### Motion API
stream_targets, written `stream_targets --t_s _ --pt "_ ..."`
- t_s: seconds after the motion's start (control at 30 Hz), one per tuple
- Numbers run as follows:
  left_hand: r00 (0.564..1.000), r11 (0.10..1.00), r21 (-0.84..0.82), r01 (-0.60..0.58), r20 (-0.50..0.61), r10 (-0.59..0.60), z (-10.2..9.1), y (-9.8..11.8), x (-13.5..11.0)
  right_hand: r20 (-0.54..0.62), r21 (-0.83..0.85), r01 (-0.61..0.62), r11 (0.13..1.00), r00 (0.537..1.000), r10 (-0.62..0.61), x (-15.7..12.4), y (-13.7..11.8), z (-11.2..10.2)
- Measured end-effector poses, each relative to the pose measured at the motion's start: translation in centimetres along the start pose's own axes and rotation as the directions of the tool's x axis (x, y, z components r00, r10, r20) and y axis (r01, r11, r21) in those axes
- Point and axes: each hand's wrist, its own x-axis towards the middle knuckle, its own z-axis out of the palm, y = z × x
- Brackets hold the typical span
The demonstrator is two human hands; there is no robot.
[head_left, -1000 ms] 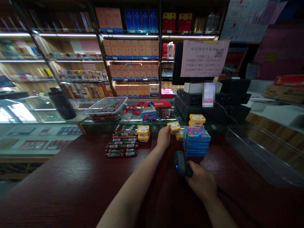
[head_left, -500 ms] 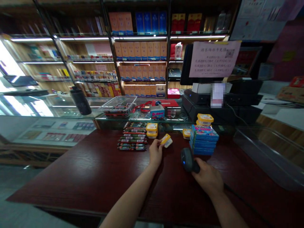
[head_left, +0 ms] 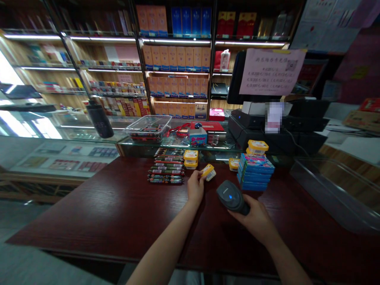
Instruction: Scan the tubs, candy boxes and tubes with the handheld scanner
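My left hand (head_left: 195,186) pinches a small yellow-lidded cup (head_left: 208,172) and holds it tilted above the dark red counter (head_left: 97,206). My right hand (head_left: 255,220) grips a black barcode scanner (head_left: 231,196) whose head, with a blue light on it, points up and left toward the cup. The scanner's cable trails off behind my right wrist. A short gap separates cup and scanner.
Rows of wrapped sausages (head_left: 166,168), stacked yellow cups (head_left: 190,158), and a pile of blue packets (head_left: 255,172) topped by another cup (head_left: 257,147) sit at the counter's back. A cash register (head_left: 276,126), clear tray (head_left: 148,127), dark bottle (head_left: 99,118) and stocked shelves lie beyond.
My left hand pulled the yellow cup back from beside the blue packets toward me and tilted it. The scanner in my right hand rose and turned toward the cup.
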Motion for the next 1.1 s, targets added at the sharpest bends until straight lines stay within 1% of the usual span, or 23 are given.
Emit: stream_targets --t_s 0.1,0.3,0.33,0.4,0.43,0.5,0.57,0.67,0.77,0.83,0.9,0.97,1.1 --pt "1.000 1.000 0.028 -0.009 -0.011 0.009 0.1 0.0 0.0 0.001 -0.001 -0.006 1.000 1.000 0.006 -0.1 -0.1 0.0" --pt "1.000 1.000 -0.001 -0.003 0.006 0.003 0.0 0.2 0.0 0.027 -0.033 0.015 0.999 1.000 -0.014 0.0 -0.1 -0.3" --pt "1.000 1.000 -0.002 -0.004 0.007 0.004 0.0 0.3 0.0 0.036 -0.067 0.017 0.998 0.999 -0.014 0.0 -0.1 -0.4" --pt "1.000 1.000 -0.002 -0.007 0.009 0.007 0.0 0.3 0.0 0.044 -0.213 0.014 0.977 0.999 -0.004 0.2 -0.3 -0.8" --pt "1.000 1.000 -0.003 -0.010 0.012 0.010 -0.1 0.3 0.0 0.044 -0.313 0.011 0.950 0.999 0.003 0.3 -0.2 -0.9" --pt "1.000 1.000 -0.009 -0.020 0.019 0.020 -0.1 0.2 0.1 0.043 -0.497 0.012 0.868 0.999 0.011 0.6 0.1 -1.2" --pt "0.999 0.999 -0.020 -0.031 0.022 0.031 0.0 0.1 0.1 0.046 -0.605 0.030 0.796 0.999 -0.003 0.8 0.9 -1.1" --pt "0.998 0.997 -0.048 -0.062 -0.002 0.062 0.0 -0.1 0.0 0.023 -0.666 0.045 0.744 0.999 -0.040 0.9 2.7 -0.6" --pt "0.991 0.987 -0.094 -0.130 -0.038 0.127 -0.1 -0.1 -0.1 0.001 -0.685 0.046 0.727 0.998 -0.062 0.8 4.3 -0.2" --pt "0.985 0.977 -0.131 -0.171 -0.060 0.164 -0.4 0.0 0.1 -0.012 -0.680 0.037 0.732 0.998 -0.062 0.8 4.9 -0.1" --pt "0.978 0.967 -0.154 -0.204 -0.075 0.195 -1.0 0.3 0.7 -0.020 -0.663 0.023 0.748 0.999 -0.049 0.8 5.1 -0.2" --pt "0.969 0.961 -0.134 -0.240 -0.088 0.230 -1.9 0.8 2.0 -0.017 -0.642 0.013 0.766 0.999 -0.032 0.9 5.1 -0.3" --pt "0.949 0.956 -0.006 -0.293 -0.127 0.290 -4.2 1.8 6.2 -0.015 -0.618 -0.007 0.786 1.000 -0.003 0.9 4.8 -0.4"
